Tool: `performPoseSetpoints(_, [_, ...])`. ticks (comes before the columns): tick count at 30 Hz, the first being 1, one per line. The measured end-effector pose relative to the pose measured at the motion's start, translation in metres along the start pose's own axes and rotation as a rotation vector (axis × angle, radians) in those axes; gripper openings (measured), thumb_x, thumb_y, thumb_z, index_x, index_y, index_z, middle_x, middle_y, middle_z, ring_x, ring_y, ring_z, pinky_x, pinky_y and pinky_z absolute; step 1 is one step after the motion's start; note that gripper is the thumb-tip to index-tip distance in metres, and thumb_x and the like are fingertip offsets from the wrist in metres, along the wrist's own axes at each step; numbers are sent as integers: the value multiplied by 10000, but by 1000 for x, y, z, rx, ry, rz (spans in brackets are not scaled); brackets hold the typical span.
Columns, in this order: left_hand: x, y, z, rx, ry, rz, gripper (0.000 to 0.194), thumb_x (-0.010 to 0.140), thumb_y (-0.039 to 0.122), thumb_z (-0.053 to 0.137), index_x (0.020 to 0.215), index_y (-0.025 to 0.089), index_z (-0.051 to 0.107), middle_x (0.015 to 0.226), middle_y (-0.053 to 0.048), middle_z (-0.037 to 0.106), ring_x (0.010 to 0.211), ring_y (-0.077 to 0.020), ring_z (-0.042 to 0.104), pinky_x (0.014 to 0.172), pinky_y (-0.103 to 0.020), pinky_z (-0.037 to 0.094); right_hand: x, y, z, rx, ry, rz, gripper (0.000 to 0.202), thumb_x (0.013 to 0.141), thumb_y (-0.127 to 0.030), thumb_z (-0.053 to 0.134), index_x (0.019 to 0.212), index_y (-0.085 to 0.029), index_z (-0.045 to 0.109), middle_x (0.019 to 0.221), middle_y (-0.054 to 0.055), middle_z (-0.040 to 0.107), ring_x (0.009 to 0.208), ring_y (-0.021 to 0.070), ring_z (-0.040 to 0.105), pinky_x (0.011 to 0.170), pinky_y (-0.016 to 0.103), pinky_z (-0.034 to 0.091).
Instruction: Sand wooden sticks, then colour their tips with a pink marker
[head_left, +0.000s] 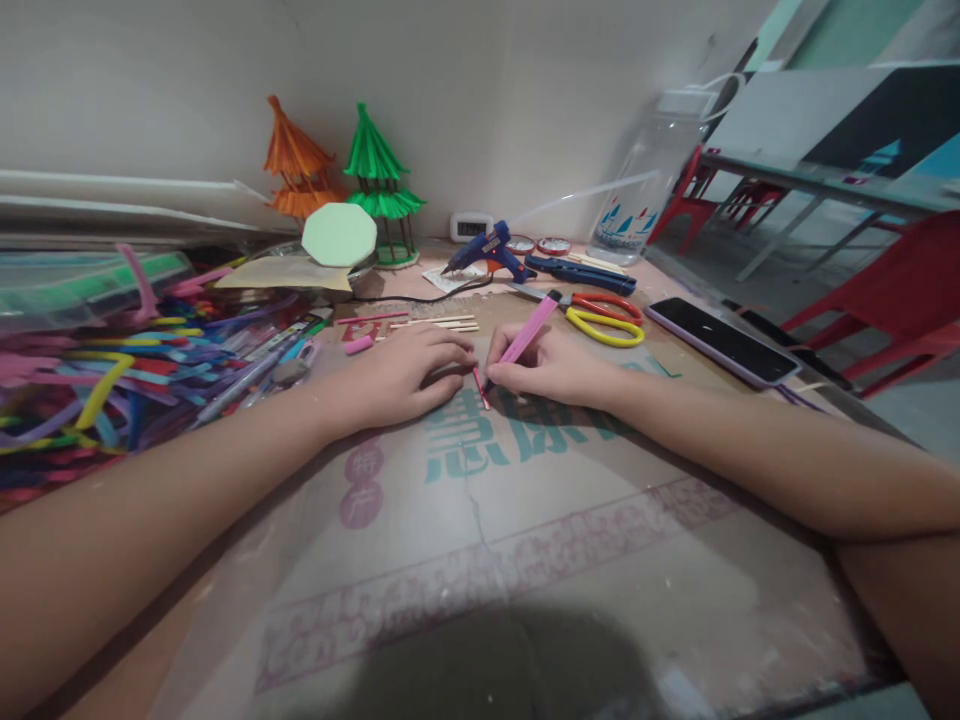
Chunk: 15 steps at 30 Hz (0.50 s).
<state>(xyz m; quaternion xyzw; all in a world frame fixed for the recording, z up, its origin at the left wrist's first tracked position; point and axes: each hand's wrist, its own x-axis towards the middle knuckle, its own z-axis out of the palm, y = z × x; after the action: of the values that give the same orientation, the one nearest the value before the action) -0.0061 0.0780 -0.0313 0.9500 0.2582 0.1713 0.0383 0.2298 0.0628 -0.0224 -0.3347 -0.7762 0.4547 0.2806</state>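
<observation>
A pink marker is gripped in my right hand, its dark tip pointing down at a thin stick coloured pink. My left hand rests palm down on the cardboard, fingers stretched out and slightly spread. Its fingertips are at the upper end of the stick; whether they press on it I cannot tell. Just beyond my left hand lies a pink marker cap. Several plain thin sticks and a pink one lie behind it.
Colourful pipe cleaners are heaped at left. Orange and green pagoda models stand at the wall. A blue glue gun, yellow-and-red-handled scissors, blue pliers, a phone and a clear bottle are at right.
</observation>
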Motion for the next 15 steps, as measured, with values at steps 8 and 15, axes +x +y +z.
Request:
performPoseSetpoints(8, [-1, -2, 1, 2, 3, -5, 352, 1006, 328, 456, 1190, 158, 704, 1338, -126, 673, 1246, -278, 611, 1109, -470, 459, -1, 0, 0, -70, 40, -2, 107, 891, -232, 637, 835, -186, 558, 645, -37, 601, 539, 95, 528, 512, 224, 407])
performPoseSetpoints(15, [-2, -3, 2, 0, -3, -2, 340, 1003, 314, 471, 1198, 153, 699, 1350, -125, 665, 1257, -279, 604, 1107, -469, 459, -1, -2, -1, -48, -39, -51, 89, 873, -204, 637, 826, -180, 565, 723, 0, 679, 571, 101, 562, 531, 231, 424])
